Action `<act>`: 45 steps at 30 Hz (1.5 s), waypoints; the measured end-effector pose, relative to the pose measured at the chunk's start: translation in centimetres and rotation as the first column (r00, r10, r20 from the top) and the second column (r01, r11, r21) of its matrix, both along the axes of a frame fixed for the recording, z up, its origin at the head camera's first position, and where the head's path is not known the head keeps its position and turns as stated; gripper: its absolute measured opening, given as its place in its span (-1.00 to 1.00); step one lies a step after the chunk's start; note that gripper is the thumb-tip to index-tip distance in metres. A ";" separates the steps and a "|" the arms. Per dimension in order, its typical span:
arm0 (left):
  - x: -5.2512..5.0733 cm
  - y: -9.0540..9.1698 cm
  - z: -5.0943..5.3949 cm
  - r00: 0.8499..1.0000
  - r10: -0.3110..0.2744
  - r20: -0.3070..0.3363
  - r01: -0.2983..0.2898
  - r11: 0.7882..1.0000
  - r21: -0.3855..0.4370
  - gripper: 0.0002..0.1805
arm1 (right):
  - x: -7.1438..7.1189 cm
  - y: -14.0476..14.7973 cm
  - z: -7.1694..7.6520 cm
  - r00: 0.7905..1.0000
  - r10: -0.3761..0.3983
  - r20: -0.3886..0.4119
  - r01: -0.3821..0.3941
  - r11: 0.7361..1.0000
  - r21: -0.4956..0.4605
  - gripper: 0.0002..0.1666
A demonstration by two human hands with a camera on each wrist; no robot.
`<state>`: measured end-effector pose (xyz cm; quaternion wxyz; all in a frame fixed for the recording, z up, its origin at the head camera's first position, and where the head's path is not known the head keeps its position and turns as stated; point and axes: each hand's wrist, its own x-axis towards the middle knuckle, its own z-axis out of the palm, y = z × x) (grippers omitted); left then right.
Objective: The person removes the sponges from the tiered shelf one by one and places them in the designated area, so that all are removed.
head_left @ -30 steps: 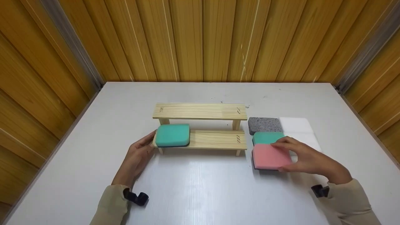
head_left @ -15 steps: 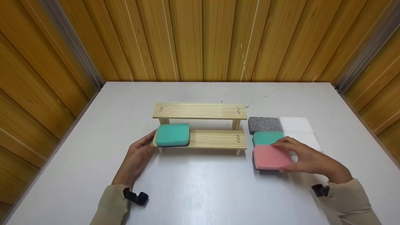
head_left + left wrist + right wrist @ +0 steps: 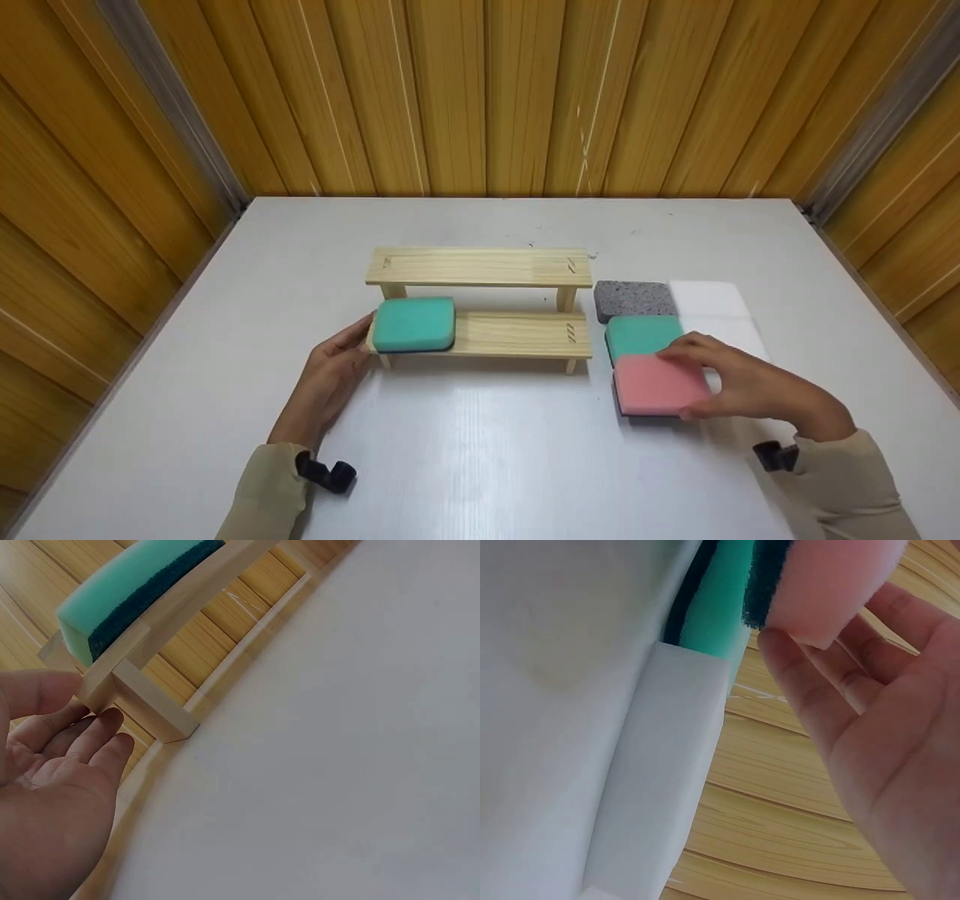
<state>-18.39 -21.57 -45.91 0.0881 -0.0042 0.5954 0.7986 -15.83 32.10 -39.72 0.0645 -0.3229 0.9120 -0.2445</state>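
My right hand (image 3: 739, 382) pinches a pink sponge (image 3: 660, 384) with a dark scouring layer underneath. In the right wrist view the pink sponge (image 3: 832, 585) is held up off the table, close to a green sponge (image 3: 716, 607). My left hand (image 3: 334, 367) holds the left end of the lower board of a two-step wooden rack (image 3: 517, 335), thumb and fingers about the board's end in the left wrist view. On that board, at the left, lies another green sponge (image 3: 414, 324), dark side down. The rack's upper board (image 3: 480, 267) bears nothing.
Right of the rack, a grey speckled pumice-like block (image 3: 634, 300) and white sponge blocks (image 3: 709, 300) lie together with the second green sponge (image 3: 641, 334). All stand on a white table (image 3: 480, 457) with wood-panelled walls (image 3: 450, 97) behind and beside it.
The pink sponge has shifted slightly right and toward me in my right hand, showing more of the green sponge behind it. My left hand and the rack have stayed in place.
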 end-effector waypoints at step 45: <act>0.0 0.0 0.0 1.000 -0.003 -0.002 0.003 0.999 0.047 -0.39 | 0.1 -0.6 -0.8 0.997 -0.073 -0.001 0.073 0.991 0.116 -0.14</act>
